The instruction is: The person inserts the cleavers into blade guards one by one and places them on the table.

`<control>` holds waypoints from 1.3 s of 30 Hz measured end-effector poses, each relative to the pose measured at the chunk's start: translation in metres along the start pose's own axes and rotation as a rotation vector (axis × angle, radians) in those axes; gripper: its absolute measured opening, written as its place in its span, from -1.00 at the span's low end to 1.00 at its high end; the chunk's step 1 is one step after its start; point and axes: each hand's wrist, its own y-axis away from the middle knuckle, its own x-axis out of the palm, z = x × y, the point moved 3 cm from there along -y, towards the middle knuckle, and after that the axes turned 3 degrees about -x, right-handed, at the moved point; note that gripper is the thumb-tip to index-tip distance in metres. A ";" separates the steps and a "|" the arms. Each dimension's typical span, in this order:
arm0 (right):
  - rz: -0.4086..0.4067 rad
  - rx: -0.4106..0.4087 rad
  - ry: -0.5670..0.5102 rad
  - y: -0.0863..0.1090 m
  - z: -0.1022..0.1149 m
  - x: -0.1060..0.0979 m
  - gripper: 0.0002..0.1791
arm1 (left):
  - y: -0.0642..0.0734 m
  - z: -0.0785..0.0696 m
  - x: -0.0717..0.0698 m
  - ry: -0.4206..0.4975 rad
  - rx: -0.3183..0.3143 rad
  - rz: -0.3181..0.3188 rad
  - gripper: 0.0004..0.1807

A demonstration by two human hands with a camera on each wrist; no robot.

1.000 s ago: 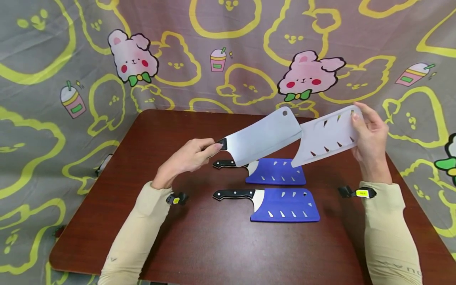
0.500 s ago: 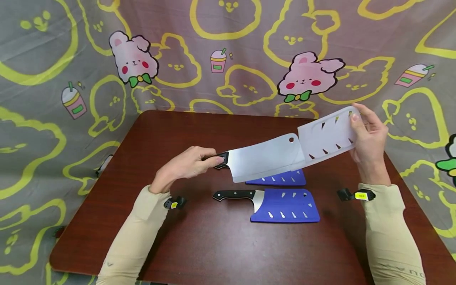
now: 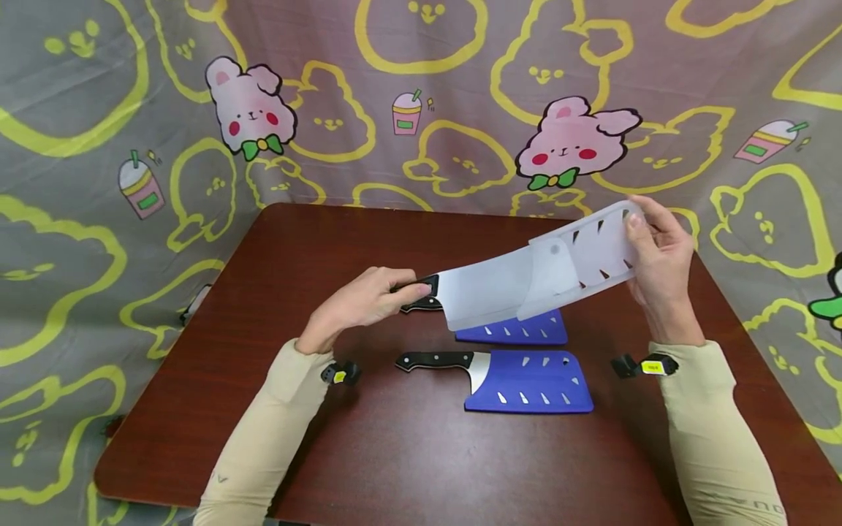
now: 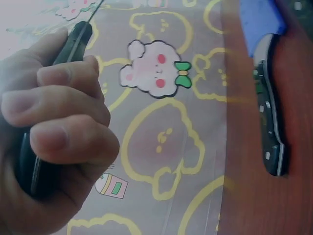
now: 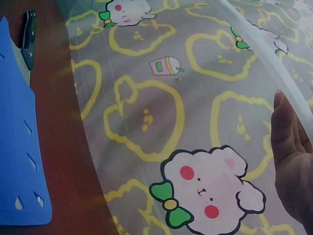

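My left hand (image 3: pixel 368 303) grips the black handle (image 4: pixel 73 46) of a cleaver (image 3: pixel 487 288) held above the table. The front part of its blade lies inside a white slotted blade cover (image 3: pixel 601 252); the rear part is bare. My right hand (image 3: pixel 664 263) pinches the cover's far end, thumb on the near face. In the left wrist view, the fingers curl round the handle. The cover's pale edge (image 5: pixel 274 63) crosses the right wrist view beside the fingers. Below, on the table, lie two more cleavers in blue covers: a near one (image 3: pixel 529 383) and a far one (image 3: pixel 513 332), partly hidden.
The dark red-brown table (image 3: pixel 368 453) has rounded corners. A cloth backdrop (image 3: pixel 447 88) printed with rabbits and cups stands behind it and at both sides. The near cleaver's black handle (image 3: pixel 434 359) points left.
The cleaver's blade has gone from outside the white cover's mouth to partly inside it. My left hand has moved lower and right; the right hand has shifted left with the cover.
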 end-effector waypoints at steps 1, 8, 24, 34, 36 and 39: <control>-0.004 0.000 -0.009 0.000 -0.001 0.000 -0.62 | 0.000 -0.001 -0.001 -0.007 0.004 -0.006 -0.54; 0.041 0.048 -0.020 0.009 -0.026 0.016 -0.63 | -0.007 -0.010 0.006 -0.033 0.008 -0.015 -0.53; 0.123 0.098 0.001 0.022 -0.042 0.048 -0.63 | -0.021 -0.017 0.016 -0.038 -0.025 -0.087 -0.51; 0.272 0.190 0.125 0.012 -0.042 0.036 -0.62 | -0.037 -0.006 -0.003 -0.100 0.000 -0.014 -0.67; 0.301 0.215 0.183 0.010 -0.045 0.032 -0.62 | -0.041 -0.002 -0.007 -0.125 -0.004 -0.004 -0.70; 0.335 0.257 0.291 0.009 -0.051 0.028 -0.61 | -0.048 0.003 -0.012 -0.187 -0.034 -0.016 -0.71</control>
